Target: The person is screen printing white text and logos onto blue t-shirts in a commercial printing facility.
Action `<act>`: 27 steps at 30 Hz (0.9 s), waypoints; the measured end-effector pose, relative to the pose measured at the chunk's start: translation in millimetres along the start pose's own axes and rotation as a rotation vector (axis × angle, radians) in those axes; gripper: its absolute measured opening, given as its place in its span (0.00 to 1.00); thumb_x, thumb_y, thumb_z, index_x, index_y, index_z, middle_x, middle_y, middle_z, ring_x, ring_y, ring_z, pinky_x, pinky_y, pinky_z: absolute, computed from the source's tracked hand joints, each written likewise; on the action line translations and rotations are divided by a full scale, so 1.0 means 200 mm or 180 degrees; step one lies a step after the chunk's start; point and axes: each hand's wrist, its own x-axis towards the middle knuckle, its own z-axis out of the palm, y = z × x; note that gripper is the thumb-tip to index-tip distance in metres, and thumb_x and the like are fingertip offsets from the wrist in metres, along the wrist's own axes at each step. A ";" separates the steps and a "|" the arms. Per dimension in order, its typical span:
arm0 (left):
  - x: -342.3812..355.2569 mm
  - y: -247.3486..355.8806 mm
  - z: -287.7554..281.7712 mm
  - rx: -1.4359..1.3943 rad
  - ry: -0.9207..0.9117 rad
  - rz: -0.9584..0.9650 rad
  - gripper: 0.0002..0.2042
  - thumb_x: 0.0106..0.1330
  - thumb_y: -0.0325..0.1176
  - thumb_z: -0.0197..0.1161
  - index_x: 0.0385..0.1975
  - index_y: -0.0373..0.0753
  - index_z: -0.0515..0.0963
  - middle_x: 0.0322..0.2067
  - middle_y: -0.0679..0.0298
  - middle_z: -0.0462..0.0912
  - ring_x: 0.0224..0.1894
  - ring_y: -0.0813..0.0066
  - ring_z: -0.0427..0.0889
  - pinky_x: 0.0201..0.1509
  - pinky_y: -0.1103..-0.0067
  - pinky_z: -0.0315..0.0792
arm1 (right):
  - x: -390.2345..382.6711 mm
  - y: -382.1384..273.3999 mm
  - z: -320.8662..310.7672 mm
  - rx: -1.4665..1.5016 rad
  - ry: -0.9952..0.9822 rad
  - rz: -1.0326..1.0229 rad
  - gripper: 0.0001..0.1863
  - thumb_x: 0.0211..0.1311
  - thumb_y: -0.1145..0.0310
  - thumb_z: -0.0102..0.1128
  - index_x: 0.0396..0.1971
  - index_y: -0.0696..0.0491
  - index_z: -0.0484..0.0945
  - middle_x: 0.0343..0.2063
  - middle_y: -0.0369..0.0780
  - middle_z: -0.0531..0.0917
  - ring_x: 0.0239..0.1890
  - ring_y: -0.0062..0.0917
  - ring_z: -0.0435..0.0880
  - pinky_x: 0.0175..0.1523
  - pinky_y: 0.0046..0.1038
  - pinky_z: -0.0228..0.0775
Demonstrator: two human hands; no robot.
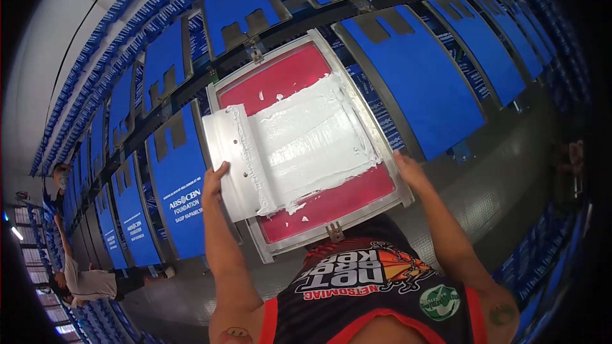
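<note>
In front of me a screen printing frame (373,118) with pale metal sides lies tilted over a board. White ink (306,143) covers the middle of its red mesh (274,79), with ragged edges and small splashes. A wide metal squeegee (228,159) stands along the left side of the frame, a thick ridge of ink on its blade edge. My left hand (217,181) is closed around the squeegee's outer edge, thumb on top. Gripping the frame's right side near its lower corner is my right hand (409,169); its fingers are partly hidden.
Rows of boards with blue fabric pieces (414,83) run along both sides of the frame. A metal clamp (335,232) sits at the frame's near edge. More blue pieces hang in lines at the upper left. Another person (89,283) works farther down on the left.
</note>
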 end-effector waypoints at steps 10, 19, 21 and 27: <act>-0.36 0.18 0.47 -0.0492 -0.0099 0.0388 0.22 0.61 0.32 0.63 0.52 0.28 0.69 0.40 0.50 0.81 0.37 0.58 0.84 0.41 0.66 0.79 | -0.14 0.00 -0.37 0.0370 0.0219 -0.0056 0.31 0.62 0.42 0.51 0.41 0.58 0.81 0.33 0.50 0.84 0.38 0.40 0.84 0.45 0.33 0.72; -0.13 0.18 1.69 -0.0817 -0.0394 0.0364 0.19 0.59 0.32 0.65 0.47 0.28 0.73 0.37 0.52 0.82 0.34 0.60 0.84 0.41 0.68 0.79 | 0.24 0.30 -1.30 0.0720 0.0590 -0.0112 0.33 0.60 0.41 0.53 0.37 0.62 0.81 0.28 0.50 0.84 0.33 0.38 0.84 0.41 0.35 0.72; -0.13 0.20 1.84 -0.0847 -0.0398 0.0346 0.19 0.59 0.32 0.65 0.47 0.28 0.72 0.38 0.51 0.82 0.35 0.60 0.84 0.41 0.68 0.79 | 0.33 0.32 -1.45 0.0365 0.0668 -0.0221 0.34 0.60 0.40 0.52 0.34 0.63 0.82 0.27 0.51 0.84 0.33 0.39 0.84 0.41 0.36 0.72; -0.10 0.23 2.10 -0.0797 -0.0205 0.0165 0.23 0.57 0.32 0.67 0.49 0.27 0.70 0.40 0.50 0.81 0.37 0.57 0.84 0.42 0.65 0.80 | 0.65 0.40 -1.69 0.0328 0.0452 -0.0206 0.35 0.59 0.39 0.52 0.36 0.63 0.82 0.30 0.51 0.84 0.36 0.39 0.84 0.43 0.35 0.71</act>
